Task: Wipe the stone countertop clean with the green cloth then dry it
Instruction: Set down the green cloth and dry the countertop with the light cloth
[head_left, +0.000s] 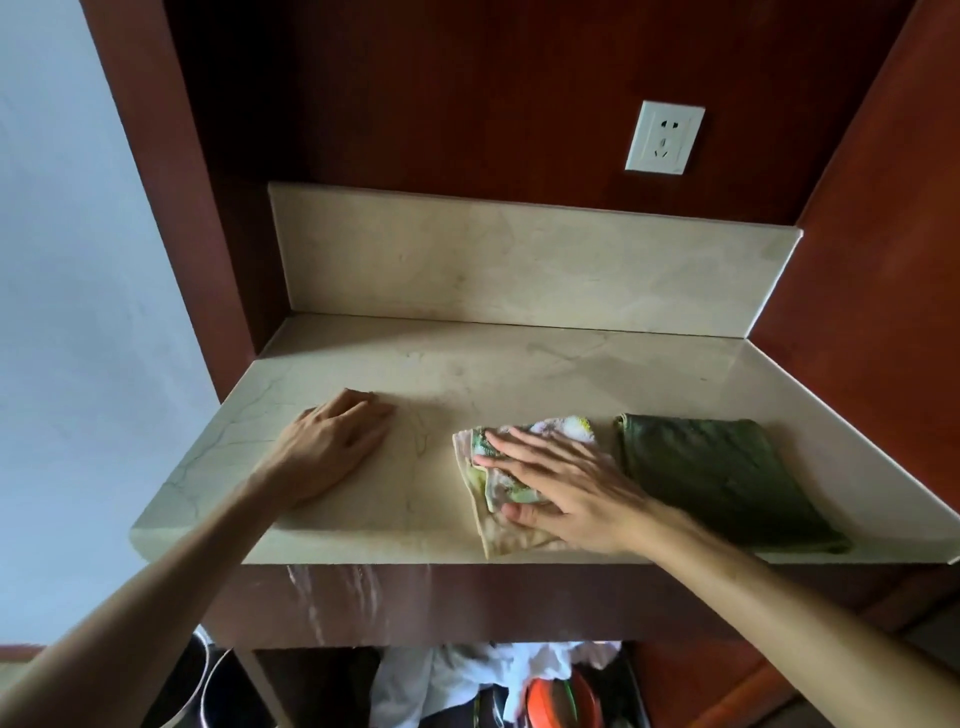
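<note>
The beige stone countertop fills the middle of the head view. A dark green cloth lies folded flat at its right front, with no hand on it. Just left of it lies a pale patterned towel, crumpled and partly folded. My right hand presses flat on that towel, fingers spread and pointing left. My left hand rests palm down on the bare stone to the left, fingers together, holding nothing.
A stone backsplash stands at the rear, with red-brown wood panels on both sides. A white wall socket sits above it. Below the counter's front edge an open shelf holds white fabric and an orange item.
</note>
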